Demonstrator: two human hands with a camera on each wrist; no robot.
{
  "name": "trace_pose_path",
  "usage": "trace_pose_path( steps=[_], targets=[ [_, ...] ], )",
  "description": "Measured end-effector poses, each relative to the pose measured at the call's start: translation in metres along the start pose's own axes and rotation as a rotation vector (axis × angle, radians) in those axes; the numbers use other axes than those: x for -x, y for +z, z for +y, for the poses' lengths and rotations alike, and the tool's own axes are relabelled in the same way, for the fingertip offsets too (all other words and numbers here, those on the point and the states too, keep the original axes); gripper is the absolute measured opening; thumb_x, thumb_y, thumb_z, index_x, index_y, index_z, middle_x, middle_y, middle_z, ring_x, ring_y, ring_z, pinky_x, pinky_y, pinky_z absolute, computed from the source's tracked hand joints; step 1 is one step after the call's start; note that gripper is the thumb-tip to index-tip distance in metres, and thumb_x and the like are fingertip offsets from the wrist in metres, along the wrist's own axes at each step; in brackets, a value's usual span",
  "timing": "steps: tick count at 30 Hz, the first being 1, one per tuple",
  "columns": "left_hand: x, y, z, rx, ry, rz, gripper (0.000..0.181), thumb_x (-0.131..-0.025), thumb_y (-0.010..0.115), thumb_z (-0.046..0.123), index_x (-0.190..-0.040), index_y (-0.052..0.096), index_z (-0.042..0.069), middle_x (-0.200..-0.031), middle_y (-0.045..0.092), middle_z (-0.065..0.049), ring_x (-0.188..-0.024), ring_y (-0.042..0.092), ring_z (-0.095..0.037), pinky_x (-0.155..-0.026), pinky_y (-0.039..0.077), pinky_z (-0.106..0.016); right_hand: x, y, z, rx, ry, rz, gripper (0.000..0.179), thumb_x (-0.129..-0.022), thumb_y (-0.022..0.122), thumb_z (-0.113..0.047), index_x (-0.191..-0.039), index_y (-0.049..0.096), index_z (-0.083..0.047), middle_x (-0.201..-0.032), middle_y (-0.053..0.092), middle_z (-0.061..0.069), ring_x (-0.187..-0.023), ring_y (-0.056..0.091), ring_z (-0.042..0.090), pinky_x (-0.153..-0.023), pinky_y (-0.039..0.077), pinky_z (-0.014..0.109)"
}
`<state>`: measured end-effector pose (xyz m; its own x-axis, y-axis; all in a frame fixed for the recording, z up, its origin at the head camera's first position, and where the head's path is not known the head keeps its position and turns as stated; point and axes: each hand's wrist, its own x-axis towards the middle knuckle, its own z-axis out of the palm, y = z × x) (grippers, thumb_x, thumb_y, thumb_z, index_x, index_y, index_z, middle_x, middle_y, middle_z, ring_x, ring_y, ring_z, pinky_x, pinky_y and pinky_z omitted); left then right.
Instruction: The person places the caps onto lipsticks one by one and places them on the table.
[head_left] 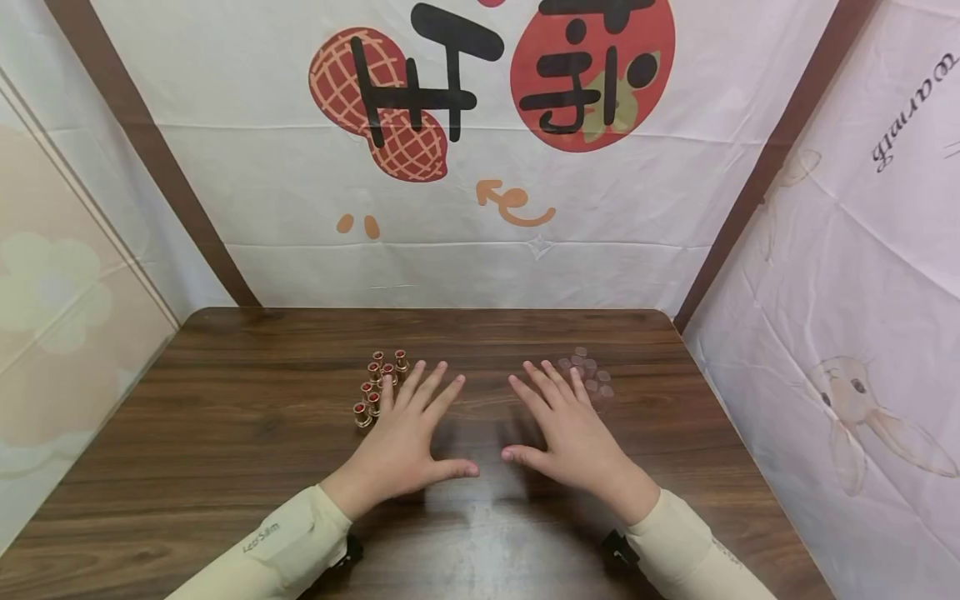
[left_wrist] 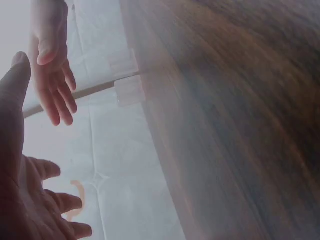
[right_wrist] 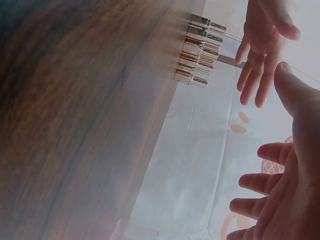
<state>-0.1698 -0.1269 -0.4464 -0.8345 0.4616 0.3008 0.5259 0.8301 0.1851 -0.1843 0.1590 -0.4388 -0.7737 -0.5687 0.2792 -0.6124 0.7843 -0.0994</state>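
My left hand [head_left: 397, 446] hovers over the table with its fingers spread and straight, holding nothing. In the head view it partly covers a cluster of several gold lipstick tubes [head_left: 362, 414] with red tops, which stand upright. The right wrist view shows these lipstick tubes [right_wrist: 195, 65] side by side near the far edge. My right hand [head_left: 581, 442] also hovers with spread fingers and holds nothing. Beyond its little finger lie several small clear caps [head_left: 591, 367], partly hidden by that hand. Two of the clear caps [left_wrist: 130, 91] show faintly in the left wrist view.
The dark wood-grain table [head_left: 480, 550] reaches back to a white printed curtain [head_left: 480, 275]. Another printed curtain [head_left: 840, 317] hangs along the right side, and a pale one [head_left: 67, 250] along the left.
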Motion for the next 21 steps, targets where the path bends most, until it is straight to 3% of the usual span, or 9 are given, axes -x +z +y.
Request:
trace_pose_path(
  steps=[13,21],
  targets=[
    [-0.0005,-0.0021,-0.0048,0.083,0.017,0.107,0.109,-0.076,0.056,0.089,-0.160,0.036,0.022,-0.164,0.036,-0.007,-0.155,0.024,-0.031,-0.120,0.014,-0.068,-0.0002,-0.0038,0.0045,-0.079,0.010,0.157,0.081,-0.090,0.074,-0.054,-0.154,0.046,-0.012,-0.157,0.045,0.013,-0.147,0.039,0.033,-0.121,0.026,0.058],
    [0.0010,-0.0040,-0.0046,0.091,0.017,0.123,0.107,-0.077,0.058,0.087,-0.158,0.039,0.020,-0.161,0.039,-0.007,-0.152,0.029,-0.033,-0.120,0.016,-0.067,0.0002,-0.0057,0.0045,-0.102,0.016,0.210,0.074,-0.090,0.077,-0.048,-0.149,0.052,-0.010,-0.153,0.049,0.010,-0.141,0.046,0.030,-0.118,0.032,0.056]
  ],
)
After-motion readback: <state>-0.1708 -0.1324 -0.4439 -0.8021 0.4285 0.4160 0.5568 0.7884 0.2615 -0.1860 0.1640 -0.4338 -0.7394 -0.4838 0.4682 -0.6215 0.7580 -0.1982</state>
